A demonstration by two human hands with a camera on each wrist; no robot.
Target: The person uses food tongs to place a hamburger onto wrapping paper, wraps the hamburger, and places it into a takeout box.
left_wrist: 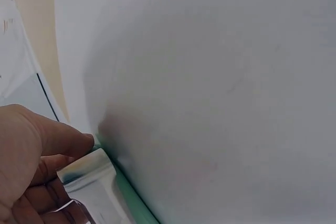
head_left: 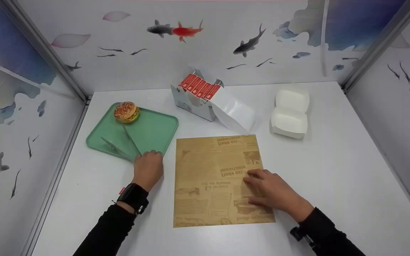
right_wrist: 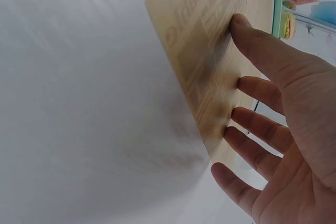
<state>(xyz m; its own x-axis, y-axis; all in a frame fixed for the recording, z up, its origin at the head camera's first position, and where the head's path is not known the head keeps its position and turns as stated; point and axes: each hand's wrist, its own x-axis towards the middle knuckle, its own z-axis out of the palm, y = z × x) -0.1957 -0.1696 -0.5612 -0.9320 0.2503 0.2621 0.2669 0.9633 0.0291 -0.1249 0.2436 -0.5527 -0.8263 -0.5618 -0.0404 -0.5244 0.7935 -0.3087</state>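
Note:
At the near right corner of the green tray (head_left: pixel 158 128), my left hand (head_left: pixel 149 169) grips the bent end of metal tongs (left_wrist: pixel 100 182). The tongs' two arms spread apart over the tray, one tip close to a sesame-bun burger (head_left: pixel 126 112) at the tray's far left. A square sheet of brown printed paper (head_left: pixel 199 160) lies flat before me. On its right side rest the fingertips of my right hand (head_left: pixel 274 190), with fingers spread and the palm raised. The right wrist view shows these fingers (right_wrist: pixel 262 129) holding nothing.
Behind the paper stands a metal holder (head_left: pixel 194 106) with red-and-white packets and a white sheet (head_left: pixel 235 112) sloping from it. A white clamshell box (head_left: pixel 290 112) sits open at the back right. Patterned walls (head_left: pixel 205 49) enclose the table on the far side and both flanks.

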